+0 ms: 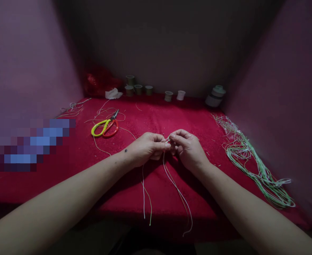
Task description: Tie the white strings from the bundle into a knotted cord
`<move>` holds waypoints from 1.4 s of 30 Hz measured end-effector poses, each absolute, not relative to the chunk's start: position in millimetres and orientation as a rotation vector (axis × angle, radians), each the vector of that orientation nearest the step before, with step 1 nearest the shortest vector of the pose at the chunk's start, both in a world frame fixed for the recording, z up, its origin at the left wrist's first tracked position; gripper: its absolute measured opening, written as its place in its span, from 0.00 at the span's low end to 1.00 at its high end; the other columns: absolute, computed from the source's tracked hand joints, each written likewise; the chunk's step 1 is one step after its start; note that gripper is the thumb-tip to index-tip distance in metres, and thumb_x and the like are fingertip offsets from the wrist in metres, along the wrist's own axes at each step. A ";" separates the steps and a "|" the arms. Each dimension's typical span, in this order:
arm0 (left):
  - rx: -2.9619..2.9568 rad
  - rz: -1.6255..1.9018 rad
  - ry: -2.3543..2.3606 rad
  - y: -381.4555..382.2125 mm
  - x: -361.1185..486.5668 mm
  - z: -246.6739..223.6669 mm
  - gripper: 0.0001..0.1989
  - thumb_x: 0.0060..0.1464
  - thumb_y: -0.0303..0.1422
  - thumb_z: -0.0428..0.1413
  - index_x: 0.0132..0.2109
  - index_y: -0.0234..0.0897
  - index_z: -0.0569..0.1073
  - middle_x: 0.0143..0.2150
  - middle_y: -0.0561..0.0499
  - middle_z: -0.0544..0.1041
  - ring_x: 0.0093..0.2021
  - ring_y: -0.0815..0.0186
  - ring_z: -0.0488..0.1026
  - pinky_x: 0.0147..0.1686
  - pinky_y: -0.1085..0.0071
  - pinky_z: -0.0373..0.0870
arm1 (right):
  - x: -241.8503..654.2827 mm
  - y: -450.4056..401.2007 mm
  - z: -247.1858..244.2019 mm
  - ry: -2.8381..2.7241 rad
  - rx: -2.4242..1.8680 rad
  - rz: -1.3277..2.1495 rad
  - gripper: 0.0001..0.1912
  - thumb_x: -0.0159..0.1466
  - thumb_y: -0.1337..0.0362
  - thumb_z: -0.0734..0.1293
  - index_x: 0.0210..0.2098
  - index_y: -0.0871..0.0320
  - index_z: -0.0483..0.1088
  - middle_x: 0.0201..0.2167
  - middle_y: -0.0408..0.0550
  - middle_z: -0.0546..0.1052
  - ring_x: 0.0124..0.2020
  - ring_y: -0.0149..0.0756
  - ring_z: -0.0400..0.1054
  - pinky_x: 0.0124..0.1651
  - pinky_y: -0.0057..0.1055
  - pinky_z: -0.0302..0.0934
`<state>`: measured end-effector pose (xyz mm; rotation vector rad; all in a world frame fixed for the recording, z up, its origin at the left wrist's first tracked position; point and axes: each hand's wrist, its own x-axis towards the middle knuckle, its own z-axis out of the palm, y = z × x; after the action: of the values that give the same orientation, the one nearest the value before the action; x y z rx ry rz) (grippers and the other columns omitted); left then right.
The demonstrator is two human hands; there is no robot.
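Note:
Both hands meet above the middle of a red cloth-covered table (156, 198), working thin white and pale green cord (172, 180). My left hand (152, 146) is closed, with thumb and index finger pinching the cord. Fingertips of my right hand (186, 145) pinch the same cord just to the right, where a small white loop or knot shows between the hands. Several loose cord ends hang below, some under the left hand and some between the two. The rest of the knot is hidden by the fingers.
Scissors (107, 127) with yellow and red handles lie at left among loose cord. A green and white cord bundle (259, 170) lies at right. Along the back stand several thread spools (168, 96), crumpled white paper (113, 93), a red plastic bag (99, 81) and a jar (215, 96).

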<state>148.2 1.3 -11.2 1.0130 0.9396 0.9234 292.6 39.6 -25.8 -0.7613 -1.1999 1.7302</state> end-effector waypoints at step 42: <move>1.142 0.800 1.048 -3.1 147.2 -4.5 0.09 0.51 0.35 0.54 0.29 0.32 0.72 0.14 0.60 0.52 0.15 0.77 0.44 0.17 0.74 0.40 | 292.3 38.9 -22.0 -1.148 -0.694 1.835 0.13 0.52 0.60 0.68 0.28 0.59 0.61 0.18 0.41 0.71 0.13 0.23 0.60 0.13 0.20 0.53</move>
<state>147.2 -3.1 -4.5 1.1416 1.0479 0.8004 292.3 38.9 -22.0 -0.6938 -1.1481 1.8349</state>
